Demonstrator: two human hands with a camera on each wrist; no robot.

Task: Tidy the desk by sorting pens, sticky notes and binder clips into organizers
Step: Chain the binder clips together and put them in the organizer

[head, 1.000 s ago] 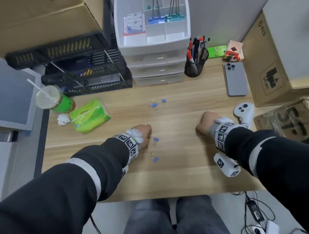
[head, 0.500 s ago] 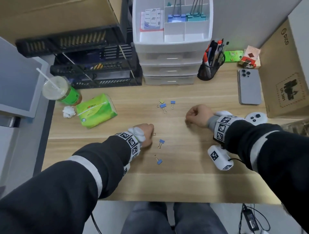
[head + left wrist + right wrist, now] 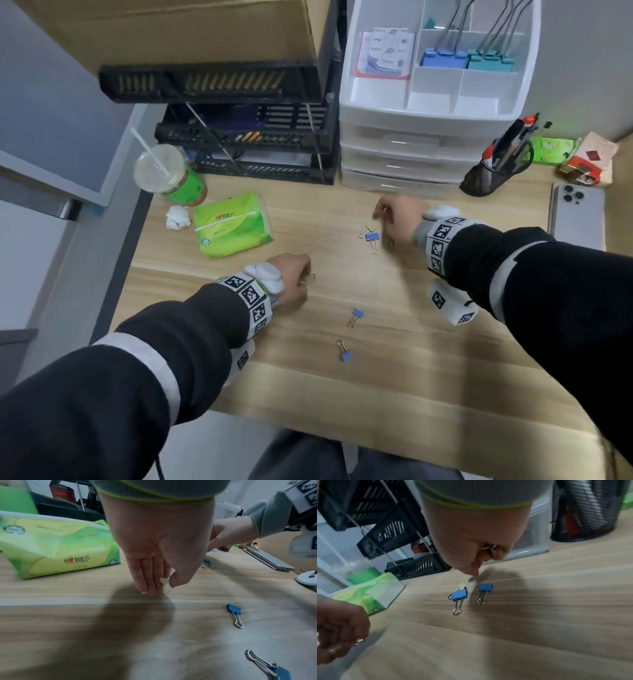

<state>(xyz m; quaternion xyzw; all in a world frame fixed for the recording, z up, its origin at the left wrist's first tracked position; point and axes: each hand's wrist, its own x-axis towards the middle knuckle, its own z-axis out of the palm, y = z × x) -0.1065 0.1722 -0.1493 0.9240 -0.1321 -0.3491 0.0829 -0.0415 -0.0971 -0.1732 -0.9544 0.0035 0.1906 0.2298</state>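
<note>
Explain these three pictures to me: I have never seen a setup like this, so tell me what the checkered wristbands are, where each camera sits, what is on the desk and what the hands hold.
There is no machine here: a person wears three cameras. The wide picture comes from the head and looks down at both arms. The other two come from the wrists and look along each hand. The checkered bands are printed markers on the wrists.

On the wooden desk lie small blue binder clips, a green tissue pack, a drink cup, a phone, a mesh pen cup and a white drawer organizer with larger clips in its top tray.

The left hand pinches a small pale clip. The right hand is curled round a clip's wire handle, above more clips.
</note>
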